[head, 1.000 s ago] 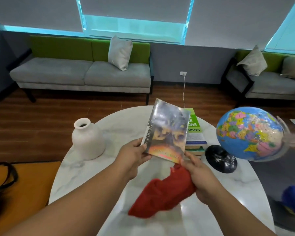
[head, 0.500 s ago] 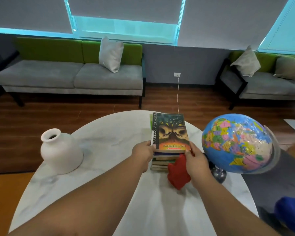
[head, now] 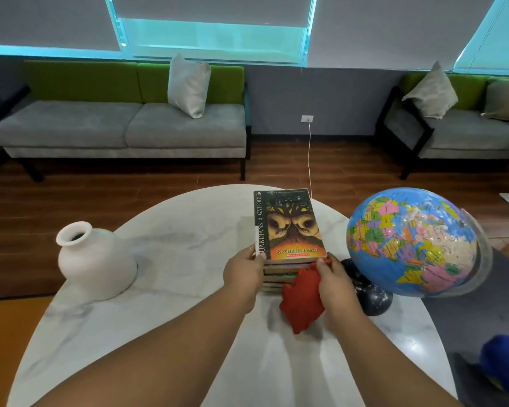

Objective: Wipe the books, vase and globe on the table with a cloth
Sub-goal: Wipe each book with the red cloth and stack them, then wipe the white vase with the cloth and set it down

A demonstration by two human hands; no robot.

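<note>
A paperback with an owl cover (head: pixel 291 227) lies on top of a stack of books (head: pixel 279 277) at the middle of the round marble table (head: pixel 188 312). My left hand (head: pixel 243 274) grips the paperback's near left corner. My right hand (head: pixel 334 282) touches its near right corner and holds a red cloth (head: pixel 301 304), which hangs down in front of the stack. A white vase (head: pixel 93 261) stands upright on the table's left side. The coloured globe (head: pixel 413 242) on its dark base (head: pixel 372 296) stands to the right of the stack.
A grey and green sofa (head: pixel 124 124) with a pillow runs along the far wall, and a second sofa (head: pixel 465 124) sits at the right. A white cable (head: pixel 309 154) hangs from a wall socket behind the table. Wooden floor surrounds the table. Something blue (head: pixel 503 365) shows at the lower right.
The paperback, held tilted up in both hands a second ago, has come down flat onto the stack, covering the green book. The cloth stayed in my right hand.
</note>
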